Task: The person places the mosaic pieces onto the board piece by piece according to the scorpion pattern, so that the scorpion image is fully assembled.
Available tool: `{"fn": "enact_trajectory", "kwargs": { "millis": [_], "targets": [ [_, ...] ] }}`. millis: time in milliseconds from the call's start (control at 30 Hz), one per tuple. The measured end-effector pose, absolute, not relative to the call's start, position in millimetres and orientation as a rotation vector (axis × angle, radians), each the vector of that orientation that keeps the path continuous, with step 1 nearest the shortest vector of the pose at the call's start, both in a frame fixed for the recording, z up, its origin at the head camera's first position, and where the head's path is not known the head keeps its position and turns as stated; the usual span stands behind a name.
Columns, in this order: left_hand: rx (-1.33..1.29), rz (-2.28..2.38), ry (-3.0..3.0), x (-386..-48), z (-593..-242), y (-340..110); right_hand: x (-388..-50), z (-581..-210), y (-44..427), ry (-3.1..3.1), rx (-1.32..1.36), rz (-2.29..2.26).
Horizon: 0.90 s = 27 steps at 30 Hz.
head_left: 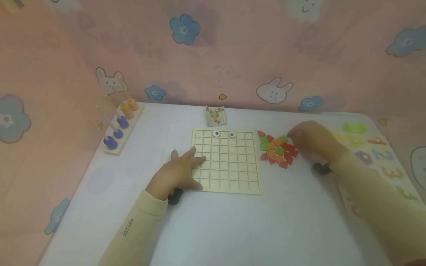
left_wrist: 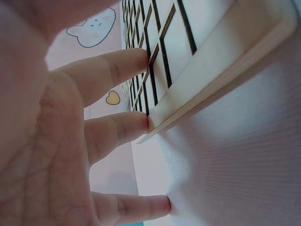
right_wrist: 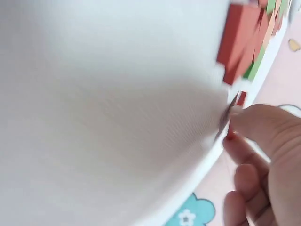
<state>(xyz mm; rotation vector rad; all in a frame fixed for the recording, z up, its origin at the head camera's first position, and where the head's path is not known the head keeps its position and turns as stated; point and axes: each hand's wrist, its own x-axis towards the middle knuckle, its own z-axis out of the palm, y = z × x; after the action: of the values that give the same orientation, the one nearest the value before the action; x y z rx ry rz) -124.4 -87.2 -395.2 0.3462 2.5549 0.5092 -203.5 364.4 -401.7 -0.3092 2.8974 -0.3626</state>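
Note:
A wooden grid board (head_left: 229,166) with two googly eyes lies on the white table. My left hand (head_left: 174,173) rests spread at its left edge; in the left wrist view two fingers of the left hand (left_wrist: 47,136) touch the board (left_wrist: 230,42) and another touches the cloth. Right of the board lies a cluster of red, orange and green pieces (head_left: 279,151). At the cluster's right side is my right hand (head_left: 313,138). In the right wrist view, the right hand (right_wrist: 273,155) pinches a small red piece (right_wrist: 241,99) between thumb and finger, near other red pieces (right_wrist: 235,37).
A small patterned card (head_left: 216,116) lies behind the board. On the left stands a peg rack (head_left: 124,136) with blue and yellow rings. A number puzzle board (head_left: 376,162) is at the right, partly under my right sleeve, with a green piece (head_left: 354,128) behind it.

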Motion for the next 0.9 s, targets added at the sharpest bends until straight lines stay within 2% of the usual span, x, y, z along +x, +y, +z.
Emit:
{"fn": "enact_trajectory", "kwargs": {
  "millis": [133, 500, 733, 900],
  "targets": [
    [0.342, 0.51, 2.555, -125, -395, -88, -216, -390, 344, 2.954, -0.367, -0.424],
    [0.342, 0.505, 2.553, -126, -397, -87, -226, -383, 240, 2.829, -0.53, -0.616],
    [0.362, 0.491, 2.559, -127, -398, -87, -226, -396, 222, 2.815, -0.549, -0.446],
    [0.36, 0.479, 2.565, -127, -397, -89, -223, -401, 220, 2.84, -0.726, -0.244]
  ]
}}
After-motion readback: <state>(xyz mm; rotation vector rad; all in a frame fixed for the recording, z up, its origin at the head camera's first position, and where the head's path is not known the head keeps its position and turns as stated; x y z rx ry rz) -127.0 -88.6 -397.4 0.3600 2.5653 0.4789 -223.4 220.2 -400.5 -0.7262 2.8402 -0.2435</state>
